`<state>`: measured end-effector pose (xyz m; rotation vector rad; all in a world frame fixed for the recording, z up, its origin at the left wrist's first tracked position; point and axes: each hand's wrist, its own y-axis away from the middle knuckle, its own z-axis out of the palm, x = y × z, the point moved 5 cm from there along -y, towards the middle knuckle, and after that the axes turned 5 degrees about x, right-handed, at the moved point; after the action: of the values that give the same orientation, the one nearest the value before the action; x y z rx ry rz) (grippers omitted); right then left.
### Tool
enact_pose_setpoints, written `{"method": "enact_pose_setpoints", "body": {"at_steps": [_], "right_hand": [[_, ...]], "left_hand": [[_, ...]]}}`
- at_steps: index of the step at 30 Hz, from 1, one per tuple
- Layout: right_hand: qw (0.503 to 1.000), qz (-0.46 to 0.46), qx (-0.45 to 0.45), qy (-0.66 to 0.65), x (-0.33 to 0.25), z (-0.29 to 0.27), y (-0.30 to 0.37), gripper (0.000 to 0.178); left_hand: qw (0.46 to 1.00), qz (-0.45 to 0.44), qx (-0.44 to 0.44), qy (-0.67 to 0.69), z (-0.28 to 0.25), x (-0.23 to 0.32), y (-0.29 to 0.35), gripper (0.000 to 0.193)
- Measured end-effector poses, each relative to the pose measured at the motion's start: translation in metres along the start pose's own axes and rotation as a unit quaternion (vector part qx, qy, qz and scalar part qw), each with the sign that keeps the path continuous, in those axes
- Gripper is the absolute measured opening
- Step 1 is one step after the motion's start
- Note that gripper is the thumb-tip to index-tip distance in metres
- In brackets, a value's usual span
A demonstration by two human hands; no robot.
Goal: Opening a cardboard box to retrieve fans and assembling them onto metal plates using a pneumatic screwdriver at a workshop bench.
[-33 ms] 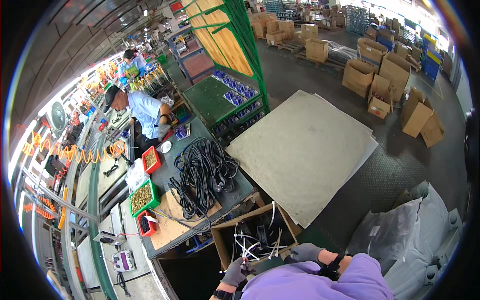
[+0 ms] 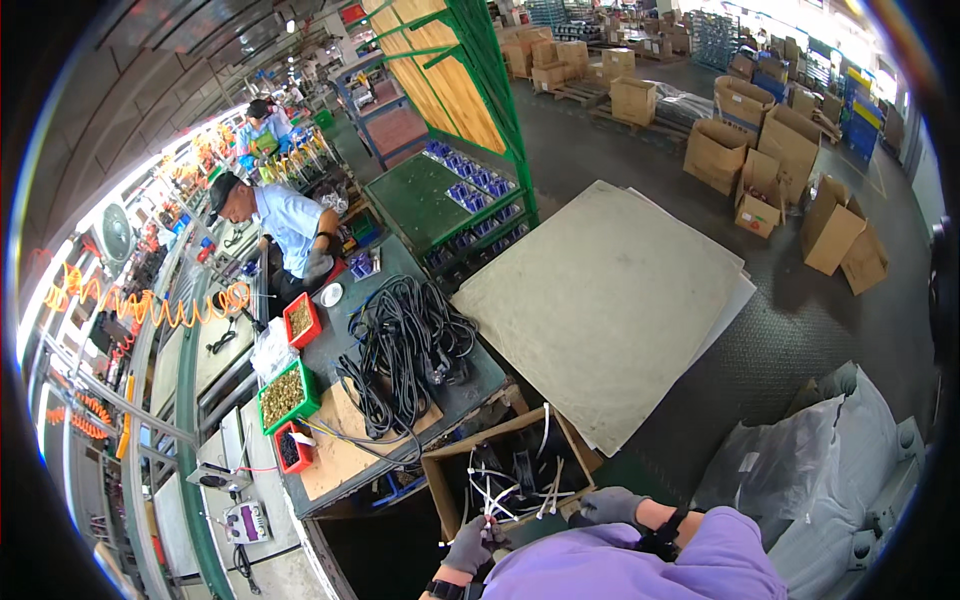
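Low in the view, my left hand (image 2: 470,548), in a grey glove, is closed in a pinch around the ends of white strips (image 2: 490,494) at the near side of an open cardboard box (image 2: 440,492). My gloved right hand (image 2: 610,506) is by the box's near right corner, fingers curled; what they hold, if anything, is hidden. Dark coiled parts (image 2: 525,468) lie inside the box, and more thin white strips (image 2: 553,490) stick out over its rim.
Left of the box stands a workbench (image 2: 470,400) with bundled black power cords (image 2: 410,330) and a green bin (image 2: 287,393) of brass-coloured parts. A large flat board (image 2: 610,310) lies beyond. Plastic-covered grey goods (image 2: 800,470) stand right. A co-worker (image 2: 285,230) is at the bench's far end.
The co-worker's gloved hand has shifted slightly to the left. My hands and the box look the same.
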<state>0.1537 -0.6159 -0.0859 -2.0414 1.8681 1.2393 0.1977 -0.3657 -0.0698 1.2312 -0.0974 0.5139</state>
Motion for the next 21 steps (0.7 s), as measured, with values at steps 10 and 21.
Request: {"method": "enact_pose_setpoints", "body": {"at_steps": [10, 21], "right_hand": [[1.0, 0.006, -0.016, -0.003, -0.0007, 0.0, 0.0029, 0.03], [1.0, 0.008, -0.004, -0.006, -0.0025, -0.003, 0.0018, 0.03]], "left_hand": [[0.999, -0.031, -0.007, 0.041, -0.0046, -0.0075, -0.0076, 0.016], [1.0, -0.005, 0.004, 0.017, -0.0039, -0.0067, -0.0038, 0.016]]}}
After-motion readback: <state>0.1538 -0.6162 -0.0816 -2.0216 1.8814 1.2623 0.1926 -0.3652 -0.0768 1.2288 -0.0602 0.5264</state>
